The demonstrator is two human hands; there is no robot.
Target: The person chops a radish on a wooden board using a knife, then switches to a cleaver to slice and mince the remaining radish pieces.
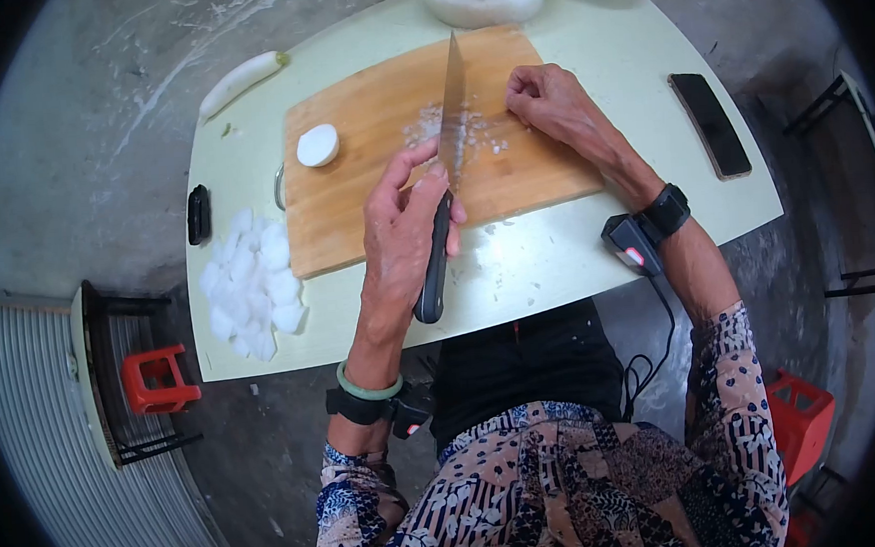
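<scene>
Holding the knife [453,92], left hand [395,238] points it away.

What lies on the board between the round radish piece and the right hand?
In the head view, the knife and chopped bits lie between the radish piece and the right hand.

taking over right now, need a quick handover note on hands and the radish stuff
Left hand: shut on the knife, blade lying across the minced white bits on the cutting board.
Right hand: open, fingertips at the bits, holding nothing.
Done: pile of slices on the table left of the board; bowl of white pieces at the far edge.
Left: round chunk on the board and whole radish beyond it, uncut.
</scene>
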